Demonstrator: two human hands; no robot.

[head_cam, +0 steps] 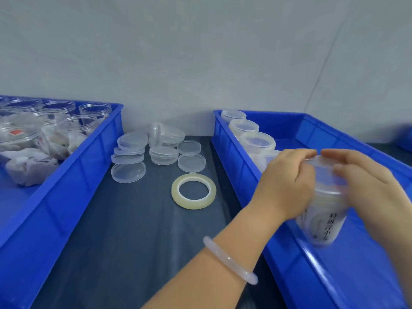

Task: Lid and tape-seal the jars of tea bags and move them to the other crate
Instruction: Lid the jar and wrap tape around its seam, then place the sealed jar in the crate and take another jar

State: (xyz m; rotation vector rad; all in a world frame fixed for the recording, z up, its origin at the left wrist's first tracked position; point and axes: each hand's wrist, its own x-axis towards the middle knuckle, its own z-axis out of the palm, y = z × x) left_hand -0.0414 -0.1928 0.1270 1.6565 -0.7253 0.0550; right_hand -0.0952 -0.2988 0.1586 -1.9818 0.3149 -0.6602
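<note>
Gripping jar (323, 221) at lid (323, 172) with left hand (287, 181) and right hand (367, 186), both curled tight; probably best pressing seam flat all round

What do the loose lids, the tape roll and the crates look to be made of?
Loose lids: clear glossy plastic, see-through with shiny rims. Tape roll: translucent yellowish film, probably plastic adhesive tape. Crates: opaque blue moulded plastic, ribbed walls, slight sheen.

On my screen the dark table (133, 230) carries the left crate (73, 172) and the right crate (236, 166), both blue. Between them, toward the wall, sits a loose heap of clear lids (163, 155). Nearer me a tape roll (193, 204) lies flat, apart from them.
</note>
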